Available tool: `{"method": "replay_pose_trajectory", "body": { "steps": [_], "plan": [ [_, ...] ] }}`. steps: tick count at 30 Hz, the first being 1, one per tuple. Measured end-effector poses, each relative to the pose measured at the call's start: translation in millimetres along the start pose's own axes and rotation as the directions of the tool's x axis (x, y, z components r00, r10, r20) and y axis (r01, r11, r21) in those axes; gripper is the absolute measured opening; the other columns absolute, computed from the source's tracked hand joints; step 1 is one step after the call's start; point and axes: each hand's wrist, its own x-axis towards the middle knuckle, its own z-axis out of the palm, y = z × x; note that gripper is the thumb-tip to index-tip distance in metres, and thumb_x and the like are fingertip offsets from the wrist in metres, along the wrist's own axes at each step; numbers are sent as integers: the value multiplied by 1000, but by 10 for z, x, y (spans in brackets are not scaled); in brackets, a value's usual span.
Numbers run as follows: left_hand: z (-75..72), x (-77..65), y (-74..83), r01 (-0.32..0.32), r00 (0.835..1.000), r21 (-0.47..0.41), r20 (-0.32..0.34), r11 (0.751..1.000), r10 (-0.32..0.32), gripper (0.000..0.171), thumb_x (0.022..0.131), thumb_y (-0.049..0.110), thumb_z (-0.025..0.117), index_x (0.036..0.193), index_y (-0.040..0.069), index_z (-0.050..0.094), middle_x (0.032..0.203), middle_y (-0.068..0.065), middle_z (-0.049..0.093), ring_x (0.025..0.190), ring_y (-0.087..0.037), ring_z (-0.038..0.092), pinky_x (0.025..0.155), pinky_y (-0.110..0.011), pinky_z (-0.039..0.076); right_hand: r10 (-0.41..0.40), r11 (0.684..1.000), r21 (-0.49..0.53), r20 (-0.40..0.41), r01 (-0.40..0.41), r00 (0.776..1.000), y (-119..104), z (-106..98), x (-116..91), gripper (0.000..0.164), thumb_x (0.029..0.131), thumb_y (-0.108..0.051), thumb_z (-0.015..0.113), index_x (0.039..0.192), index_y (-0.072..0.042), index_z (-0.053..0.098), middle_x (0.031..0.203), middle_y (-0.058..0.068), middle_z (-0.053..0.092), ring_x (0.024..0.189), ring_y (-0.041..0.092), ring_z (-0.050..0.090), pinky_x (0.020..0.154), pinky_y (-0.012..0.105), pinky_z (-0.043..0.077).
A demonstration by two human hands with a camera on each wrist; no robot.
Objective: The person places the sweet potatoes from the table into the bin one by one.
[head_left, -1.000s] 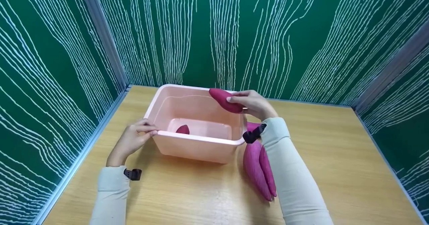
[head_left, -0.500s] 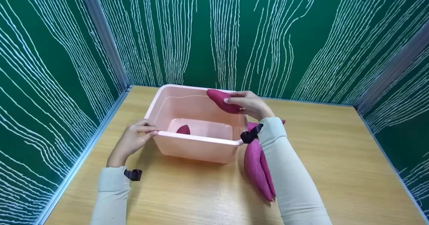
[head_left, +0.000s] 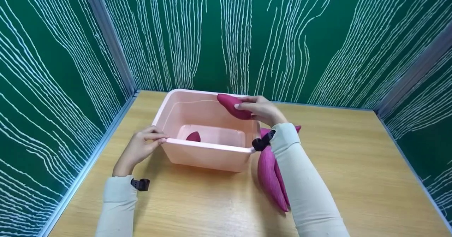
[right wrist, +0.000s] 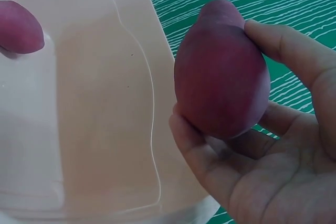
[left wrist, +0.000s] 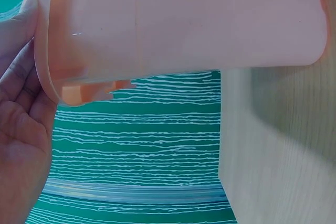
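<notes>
My right hand [head_left: 263,110] grips a dark red sweet potato [head_left: 233,107], smooth and tapered, over the right part of a pale pink plastic bin [head_left: 208,155]. In the right wrist view, thumb and fingers hold the sweet potato [right wrist: 223,72] from both sides, above the bin's wall [right wrist: 105,119]. Another red sweet potato [head_left: 193,136] lies on the bin's floor, partly hidden by the near rim in the head view. My left hand [head_left: 141,143] pinches the bin's rim at the near left corner, thumb on one side and fingers on the other.
Several larger magenta sweet potatoes [head_left: 271,178] lie on the wooden table [head_left: 197,205] to the right of the bin, partly covered by my right forearm. Green walls with white wavy lines [head_left: 212,35] enclose the table's back and sides.
My right hand has shifted slightly left with the sweet potato, mostly in the first half second. The left hand keeps its hold on the rim, and the bin stays in place.
</notes>
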Motion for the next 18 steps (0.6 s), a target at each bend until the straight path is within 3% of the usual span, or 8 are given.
{"method": "replay_pose_trajectory", "body": {
  "steps": [5, 12, 18],
  "plan": [
    [-1, -2, 5, 17, 1000, -4, 0, 1000, -17, 16, 85, 6, 71, 100, 8, 77, 103, -10, 66, 111, -31, 54, 99, -49, 48, 5, 1000, -1, -8, -5, 1000, 10, 4, 1, 60, 83, -25, 76, 136, -13, 51, 133, 11, 50, 121, 29, 49, 101, 39, 49],
    [13, -9, -21, -44, 999, 5, -12, 999, 44, 15, 83, 5, 72, 97, 4, 77, 101, -11, 67, 106, -30, 55, 100, -48, 48, -6, 1000, -5, 8, 6, 1000, 28, 3, -6, 60, 85, -20, 74, 138, -13, 48, 135, 12, 48, 121, 31, 48, 101, 40, 49],
    [5, -4, -24, -33, 999, 0, -6, 999, 33, 16, 84, 4, 71, 99, 3, 76, 102, -11, 67, 109, -31, 55, 102, -50, 46, -11, 1000, 18, 15, 10, 1000, 31, -3, -5, 58, 87, -17, 71, 139, -12, 48, 135, 12, 48, 118, 29, 51, 101, 38, 49]
  ]
}}
